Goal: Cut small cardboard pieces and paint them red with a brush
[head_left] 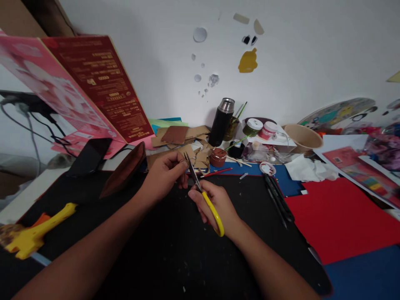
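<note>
Soft light falls on a pale wall [150, 54] dotted with gray patches [200, 34] and a yellow shape [248, 62], rising behind a desk whose white edge [31, 191] shows at left beside a broad black mat [162, 258].

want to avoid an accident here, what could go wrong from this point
The scissors in the right hand have their blades close to the left hand, so a slip might nick it. The brown jar just beyond the hands could be knocked over if bumped. The upright black flask behind it might topple too.
</note>
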`<state>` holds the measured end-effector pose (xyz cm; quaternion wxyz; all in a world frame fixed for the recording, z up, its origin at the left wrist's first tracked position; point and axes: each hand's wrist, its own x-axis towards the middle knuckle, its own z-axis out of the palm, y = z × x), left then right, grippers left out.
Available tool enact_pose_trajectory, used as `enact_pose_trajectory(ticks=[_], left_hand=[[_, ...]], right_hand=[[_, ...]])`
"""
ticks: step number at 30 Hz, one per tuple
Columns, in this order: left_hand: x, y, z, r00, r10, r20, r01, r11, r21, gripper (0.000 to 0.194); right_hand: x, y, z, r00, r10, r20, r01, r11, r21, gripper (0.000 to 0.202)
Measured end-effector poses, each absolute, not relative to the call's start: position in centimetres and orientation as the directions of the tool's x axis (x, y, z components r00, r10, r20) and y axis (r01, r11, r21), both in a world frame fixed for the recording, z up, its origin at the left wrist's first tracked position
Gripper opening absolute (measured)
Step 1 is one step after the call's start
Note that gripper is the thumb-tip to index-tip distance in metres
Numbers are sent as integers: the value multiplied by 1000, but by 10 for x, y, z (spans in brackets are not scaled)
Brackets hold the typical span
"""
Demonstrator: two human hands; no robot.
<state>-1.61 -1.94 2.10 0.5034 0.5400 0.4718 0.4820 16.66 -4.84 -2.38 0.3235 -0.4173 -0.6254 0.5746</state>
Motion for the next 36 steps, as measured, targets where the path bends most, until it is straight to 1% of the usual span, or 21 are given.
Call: enact_pose_trajectory(ticks=[7, 16, 23, 36], left_hand=[[-17, -19, 19, 72, 997, 23, 35, -25, 999, 23], [-16, -19, 19, 58, 998, 25, 34, -27, 999, 23], [-16, -18, 20, 39, 999, 10, 75, -13, 997, 22], [-16, -17, 20, 23, 998, -55, 92, 53, 994, 19]], right_hand=[[166, -48, -25, -437, 897, -71, 152, -4, -988, 37], [167, -47, -26, -429, 903, -25, 209, 72, -975, 36], [166, -47, -26, -414, 910, -25, 237, 81, -968, 33], [166, -47, -26, -403, 914, -51, 282, 71, -957, 33]])
